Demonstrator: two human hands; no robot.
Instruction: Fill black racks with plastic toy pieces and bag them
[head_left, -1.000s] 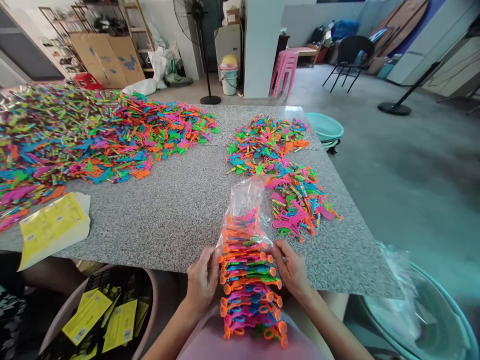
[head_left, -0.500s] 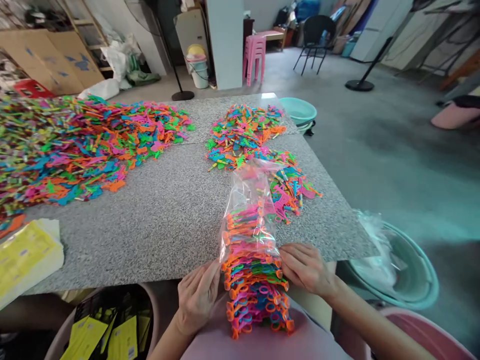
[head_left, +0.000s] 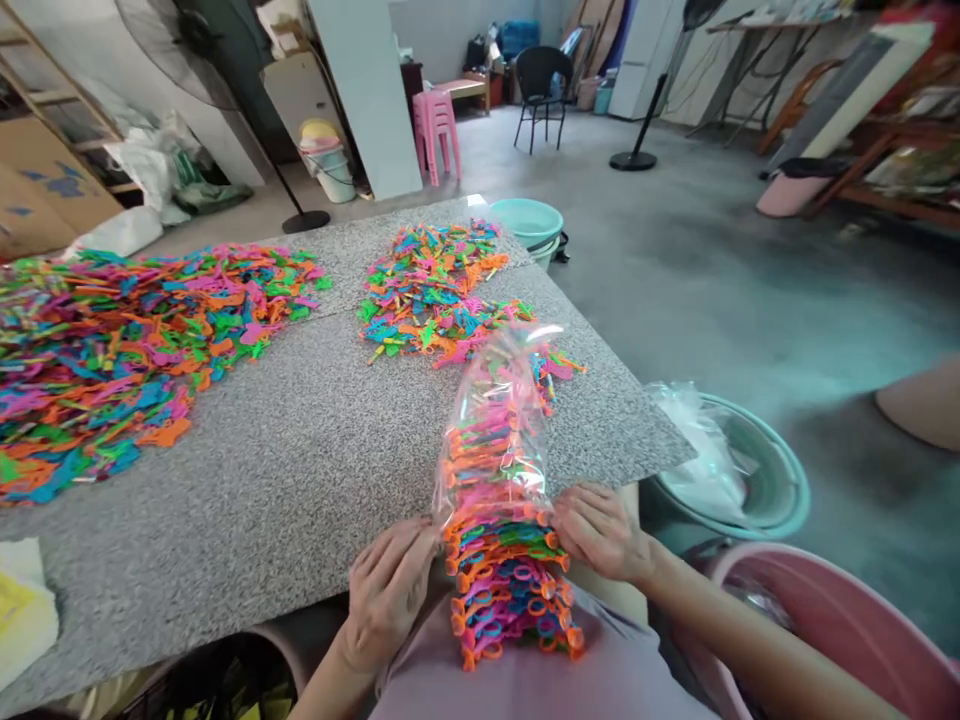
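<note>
A clear plastic bag (head_left: 480, 390) is drawn partly over a long stack of small plastic toys (head_left: 510, 575) in orange, pink, green and blue. The stack's near end, with rings and round orange tips, sticks out of the bag's mouth against my body. My left hand (head_left: 390, 585) is closed in a pinch on the left edge of the bag's mouth. On the opposite side, my right hand (head_left: 598, 532) pinches the right edge. The fingertips are partly hidden behind the toys. The bag's far end stands up off the table, loose and see-through.
Loose toys form a big pile (head_left: 150, 340) at the left of the speckled stone table (head_left: 315, 450) and a smaller pile (head_left: 435, 280) ahead. Yellow printed cards (head_left: 22, 610) lie front left. Right of the table stand a green tub (head_left: 787, 480) with plastic bags and a pink tub (head_left: 840, 620).
The bag has slid a little further down over the stack, and its far end has risen and narrowed. My view has turned to the right. Both hands keep their pinch.
</note>
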